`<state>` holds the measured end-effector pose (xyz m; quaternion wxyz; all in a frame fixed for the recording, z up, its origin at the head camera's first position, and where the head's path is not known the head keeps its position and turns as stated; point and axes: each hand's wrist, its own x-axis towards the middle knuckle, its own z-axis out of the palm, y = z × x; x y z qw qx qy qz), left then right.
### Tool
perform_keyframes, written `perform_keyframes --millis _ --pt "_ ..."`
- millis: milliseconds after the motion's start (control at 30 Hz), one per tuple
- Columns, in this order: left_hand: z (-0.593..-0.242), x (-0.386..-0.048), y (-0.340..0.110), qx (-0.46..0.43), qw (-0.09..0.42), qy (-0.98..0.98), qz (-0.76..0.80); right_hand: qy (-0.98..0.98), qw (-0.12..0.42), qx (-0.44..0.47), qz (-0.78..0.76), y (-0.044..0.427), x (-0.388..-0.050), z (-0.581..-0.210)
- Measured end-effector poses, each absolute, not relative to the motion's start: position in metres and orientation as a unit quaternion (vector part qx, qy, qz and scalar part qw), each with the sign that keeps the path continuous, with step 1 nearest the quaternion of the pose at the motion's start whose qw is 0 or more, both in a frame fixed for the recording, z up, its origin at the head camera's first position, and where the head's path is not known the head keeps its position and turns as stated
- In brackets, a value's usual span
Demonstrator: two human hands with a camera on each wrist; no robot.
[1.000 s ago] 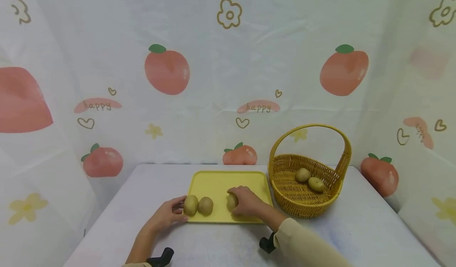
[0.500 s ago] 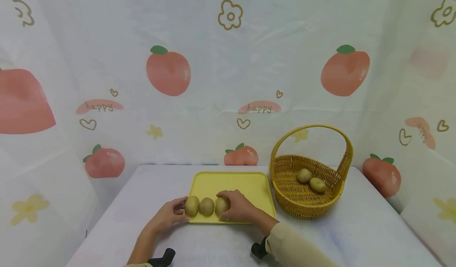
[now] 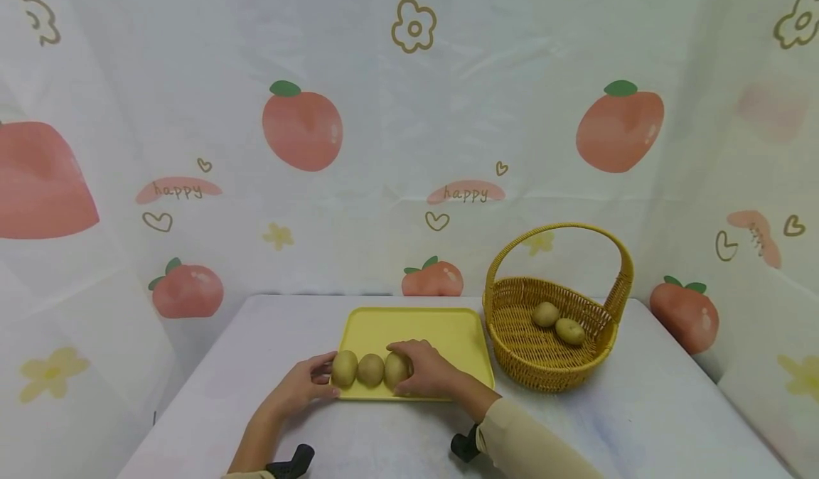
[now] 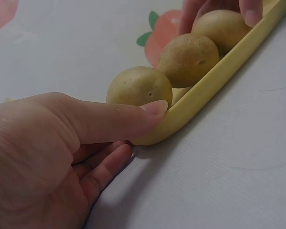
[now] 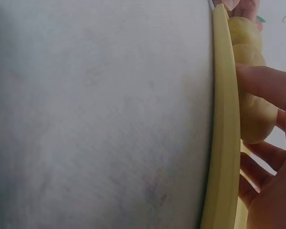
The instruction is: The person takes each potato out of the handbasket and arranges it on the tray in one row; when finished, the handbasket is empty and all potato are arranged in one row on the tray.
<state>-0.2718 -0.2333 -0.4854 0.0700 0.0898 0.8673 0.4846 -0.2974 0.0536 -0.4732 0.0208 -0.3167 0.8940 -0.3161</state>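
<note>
Three potatoes stand in a row along the near side of a yellow tray (image 3: pixel 441 330). My left hand (image 3: pixel 301 390) is at the tray's left end, thumb and forefinger about the left potato (image 3: pixel 345 369). In the left wrist view its thumb (image 4: pixel 124 119) lies against that potato, over the tray rim; its other fingers are bent beside the tray's corner. My right hand (image 3: pixel 429 371) grips the right potato (image 3: pixel 397 369) from the right, its thumb on the near side. Between them sits the middle potato (image 3: pixel 371 370), touching its neighbours or nearly so.
A woven basket (image 3: pixel 550 376) with a tall handle stands right of the tray, holding two potatoes (image 3: pixel 558 323). White cloth covers the table (image 3: pixel 384 443). A patterned curtain (image 3: pixel 384 237) hangs behind the table and along both sides.
My right hand has slid its potato left along the tray, up to the middle one. Over the last half second it stays nearly still. My left hand has kept its place.
</note>
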Motion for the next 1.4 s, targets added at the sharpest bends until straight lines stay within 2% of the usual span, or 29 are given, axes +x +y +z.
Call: perform_keyframes --millis 367,633,867,1100,1400 --pt "-0.487 -0.273 -0.233 0.090 0.066 0.868 0.484 0.896 0.020 -0.313 -0.315 0.054 -0.299 -0.475" --pt "-0.486 -0.273 -0.232 0.080 0.063 0.875 0.473 0.885 0.044 -0.328 -0.327 0.067 -0.296 -0.456" --pt "-0.485 -0.272 -0.232 0.082 0.064 0.874 0.475 0.859 0.029 -0.349 -0.375 0.103 -0.296 -0.423" --pt "-0.485 -0.272 -0.234 0.079 0.066 0.871 0.480 0.873 0.034 -0.314 -0.372 0.150 -0.297 -0.389" --pt "-0.486 -0.273 -0.233 0.083 0.070 0.867 0.486 0.902 -0.004 -0.283 -0.326 0.207 -0.310 -0.359"
